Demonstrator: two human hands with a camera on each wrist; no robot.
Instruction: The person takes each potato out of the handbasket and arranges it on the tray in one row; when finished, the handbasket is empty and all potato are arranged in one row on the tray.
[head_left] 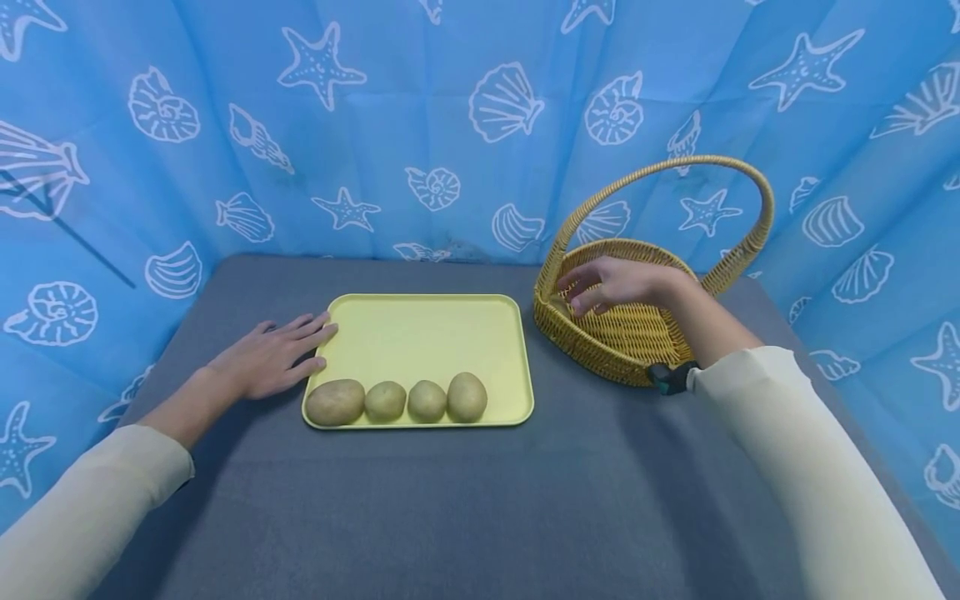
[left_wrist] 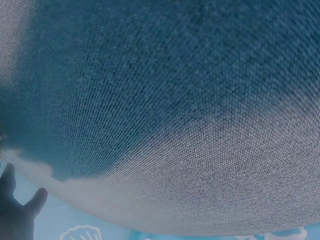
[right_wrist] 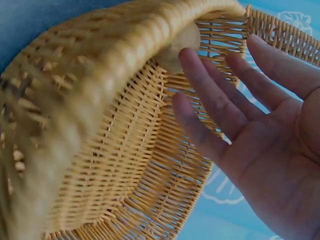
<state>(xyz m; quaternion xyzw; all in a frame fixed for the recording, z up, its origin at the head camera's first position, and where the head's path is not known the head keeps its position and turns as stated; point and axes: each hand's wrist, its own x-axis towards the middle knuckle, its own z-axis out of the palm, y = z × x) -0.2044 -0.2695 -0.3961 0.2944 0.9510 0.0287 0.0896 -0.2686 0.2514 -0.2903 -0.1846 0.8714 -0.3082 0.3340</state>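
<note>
A wicker basket [head_left: 630, 333] with a tall arched handle stands at the right of the table. One potato [right_wrist: 181, 49] lies inside it, against the left end. Over the basket's left part hovers my right hand [head_left: 611, 283], fingers spread and slightly bent, apart from the potato in the right wrist view. A row of several potatoes [head_left: 427, 402] lies along the near edge of a pale yellow tray [head_left: 427, 333]. My left hand [head_left: 277, 357] has its fingers extended, the fingertips resting on the tray's left rim. Only a little of that hand shows in the left wrist view.
A grey cloth [head_left: 420, 517] covers the table. Behind and beside it hangs a blue curtain [head_left: 420, 108] with white shells and starfish. The basket's handle [head_left: 667, 167] arches above my right hand. A dark band [head_left: 670, 379] is at the right wrist.
</note>
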